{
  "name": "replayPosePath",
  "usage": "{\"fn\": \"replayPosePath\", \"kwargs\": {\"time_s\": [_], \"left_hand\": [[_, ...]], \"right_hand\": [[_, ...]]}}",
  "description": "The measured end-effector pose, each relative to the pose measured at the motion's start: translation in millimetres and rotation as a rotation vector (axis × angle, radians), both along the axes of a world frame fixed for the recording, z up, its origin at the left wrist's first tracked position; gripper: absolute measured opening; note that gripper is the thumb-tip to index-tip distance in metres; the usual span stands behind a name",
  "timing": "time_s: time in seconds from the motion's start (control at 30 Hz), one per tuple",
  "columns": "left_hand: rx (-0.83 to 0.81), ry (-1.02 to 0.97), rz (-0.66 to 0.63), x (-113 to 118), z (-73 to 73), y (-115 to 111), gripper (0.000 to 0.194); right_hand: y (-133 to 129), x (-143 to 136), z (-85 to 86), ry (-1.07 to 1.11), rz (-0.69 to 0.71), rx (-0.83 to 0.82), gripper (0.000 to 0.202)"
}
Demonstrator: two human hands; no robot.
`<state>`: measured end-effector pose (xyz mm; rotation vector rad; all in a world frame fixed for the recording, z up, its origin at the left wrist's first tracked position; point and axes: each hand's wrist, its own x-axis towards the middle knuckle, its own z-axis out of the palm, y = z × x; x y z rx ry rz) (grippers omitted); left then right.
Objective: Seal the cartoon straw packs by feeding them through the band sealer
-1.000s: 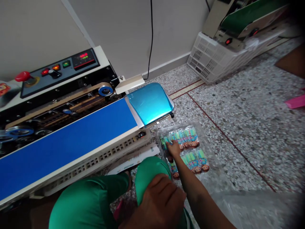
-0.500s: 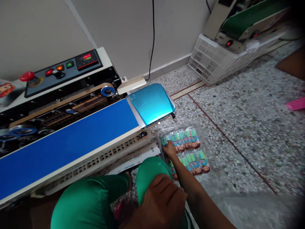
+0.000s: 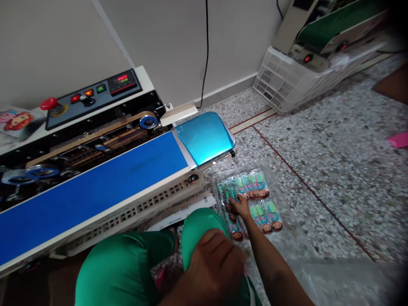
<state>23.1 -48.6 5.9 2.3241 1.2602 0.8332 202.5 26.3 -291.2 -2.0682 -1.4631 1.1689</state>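
Note:
Low and close to the camera, over my green-clad knee, my left hand (image 3: pixel 216 267) is curled closed; what its fingers hold, if anything, is hidden. My right hand (image 3: pixel 241 206) reaches down into a clear plastic tray (image 3: pixel 276 191) on the floor. Its fingers pinch a small shiny packet (image 3: pixel 230 192) with a green and blue print, tilted and darker than those around it. Several similar packets (image 3: pixel 255 182), printed with a brown-haired cartoon figure, lie in two rows in the tray.
A machine with a blue conveyor belt (image 3: pixel 127 170), a blue end plate (image 3: pixel 205 138) and a control panel (image 3: pixel 94 100) stands at left. Behind are a white plastic crate (image 3: pixel 280 80) and a green-belted machine (image 3: pixel 334 29). Clear plastic sheeting (image 3: pixel 347 276) lies at lower right.
My right hand has moved slightly right and down within the tray, and a packet near its fingers now stands tilted. My left hand stays closed over the knee.

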Motion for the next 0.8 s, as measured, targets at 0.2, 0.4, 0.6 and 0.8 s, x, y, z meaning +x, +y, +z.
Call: {"fn": "replayPosePath", "kwargs": {"time_s": [0.2,0.4,0.6,0.8], "left_hand": [[-0.003,-0.121,0.069,-2.9,-4.0,-8.4,0.013],[-0.287,-0.52,0.395,-20.6,16.7,14.6,0.078],[-0.644,-0.924,0.141,-39.9,85.1,0.3,0.062],[-0.544,-1.256,0.392,-51.6,110.9,-64.3,0.027]], "right_hand": [[-7.2,19.9,77.3,0.135,-0.073,0.175,0.036],[-10.7,4.2,235.2,0.402,0.093,0.343,0.03],[-48.8,-48.9,333.0,0.48,0.447,0.461,0.02],[-103.2,-104.2,364.3,0.614,0.398,0.492,0.037]]}}
